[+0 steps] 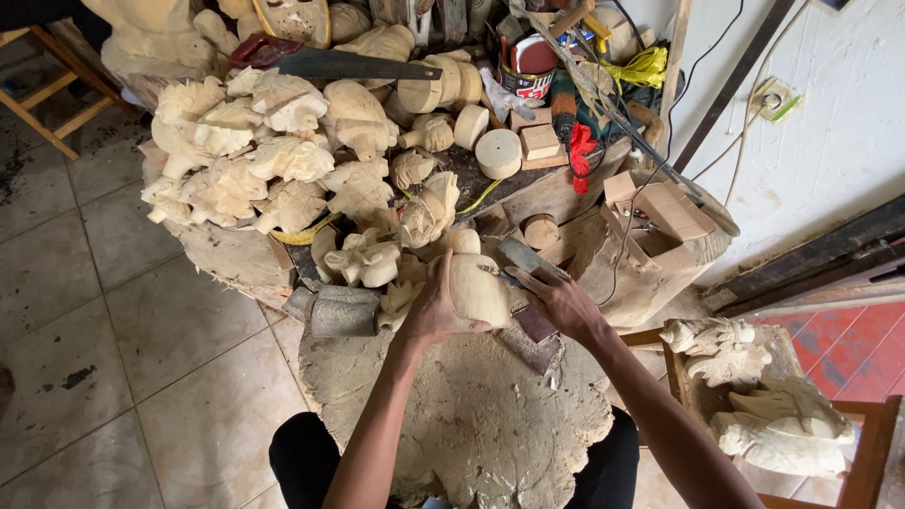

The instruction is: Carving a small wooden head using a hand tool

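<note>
Left hand point(432, 316) grips the pale carving point(478, 289) (wrist bent); right hand point(558, 300) grips a file point(524, 259).

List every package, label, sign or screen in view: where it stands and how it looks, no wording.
Tin can: back of the cluttered bench, round, red and white printed label with a dark band, lettering too small to tell.
Wall socket plate: on the white wall at right, small pale square, tilted.
No signs or screens.

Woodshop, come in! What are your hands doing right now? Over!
Left hand gripping pale wood carving on stump. Right hand holding flat tool against it. Carvings pile close behind.
</note>
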